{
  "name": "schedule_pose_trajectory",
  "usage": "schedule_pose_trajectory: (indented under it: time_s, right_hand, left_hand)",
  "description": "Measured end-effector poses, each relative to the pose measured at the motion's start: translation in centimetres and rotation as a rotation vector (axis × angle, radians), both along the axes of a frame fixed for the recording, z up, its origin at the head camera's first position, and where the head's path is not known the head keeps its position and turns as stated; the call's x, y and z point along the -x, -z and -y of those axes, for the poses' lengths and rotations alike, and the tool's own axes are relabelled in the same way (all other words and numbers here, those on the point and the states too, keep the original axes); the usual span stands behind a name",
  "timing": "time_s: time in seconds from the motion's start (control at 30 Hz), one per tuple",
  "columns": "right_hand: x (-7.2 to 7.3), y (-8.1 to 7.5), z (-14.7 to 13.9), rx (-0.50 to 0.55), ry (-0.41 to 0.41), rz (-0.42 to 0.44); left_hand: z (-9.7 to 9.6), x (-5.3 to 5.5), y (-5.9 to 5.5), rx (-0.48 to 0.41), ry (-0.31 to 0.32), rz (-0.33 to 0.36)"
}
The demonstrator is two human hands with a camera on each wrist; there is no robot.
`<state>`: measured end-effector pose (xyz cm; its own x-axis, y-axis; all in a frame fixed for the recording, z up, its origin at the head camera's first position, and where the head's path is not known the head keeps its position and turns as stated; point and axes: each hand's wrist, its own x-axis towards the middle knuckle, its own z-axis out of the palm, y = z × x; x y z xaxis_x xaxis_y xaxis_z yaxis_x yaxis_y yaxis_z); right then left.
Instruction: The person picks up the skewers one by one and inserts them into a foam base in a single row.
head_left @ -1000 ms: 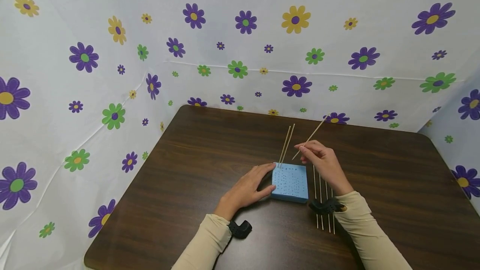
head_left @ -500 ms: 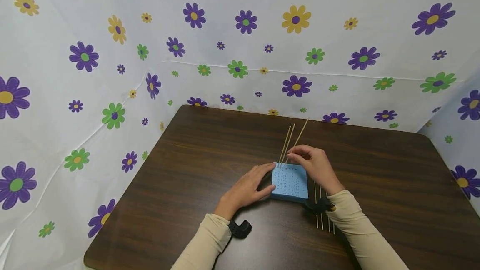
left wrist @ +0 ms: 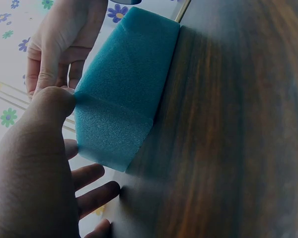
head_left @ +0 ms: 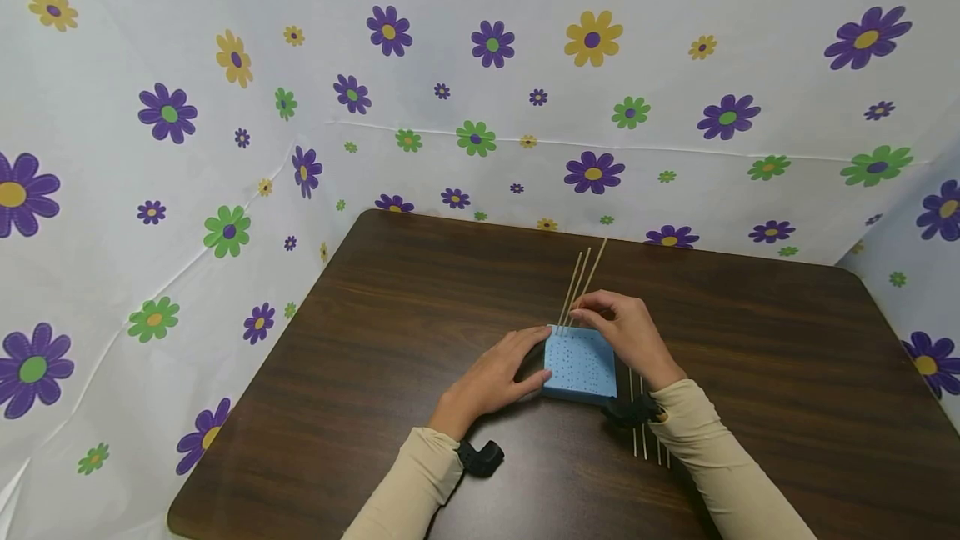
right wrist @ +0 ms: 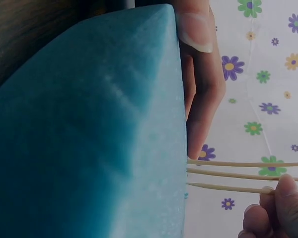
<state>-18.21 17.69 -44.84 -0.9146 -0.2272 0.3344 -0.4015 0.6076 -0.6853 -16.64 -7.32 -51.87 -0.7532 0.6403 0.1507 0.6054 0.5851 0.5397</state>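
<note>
A blue foam block (head_left: 579, 369), its top dotted with small holes, lies on the table. My left hand (head_left: 491, 373) rests against its left side, thumb and fairly straight fingers touching the edge. Two thin wooden skewers (head_left: 567, 294) stand in the block's far left part, leaning slightly right. Just right of them, my right hand (head_left: 633, 338) pinches a third skewer (head_left: 597, 263) between thumb and fingertips. In the right wrist view this skewer (right wrist: 223, 188) has its lower end at the block's top face; how deep it sits I cannot tell.
Several loose skewers (head_left: 635, 444) lie on the brown table (head_left: 420, 273) right of the block, partly under my right wrist. A black wrist camera (head_left: 480, 458) sits on my left wrist. A white flowered cloth (head_left: 427, 157) hangs behind and beside the table.
My right hand has carried the third skewer left and down to the block, beside the two standing ones, and tilted it more upright. My left hand has stayed at the block.
</note>
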Motion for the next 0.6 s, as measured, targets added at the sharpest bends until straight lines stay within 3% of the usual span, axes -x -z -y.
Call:
schedule_pose_trajectory:
  time_s: [0.6]
  right_hand:
    - [0.14,0.60,0.19,-0.080,-0.018,-0.019]
  left_hand:
    - [0.03,0.00,0.07,0.003,0.006,0.009]
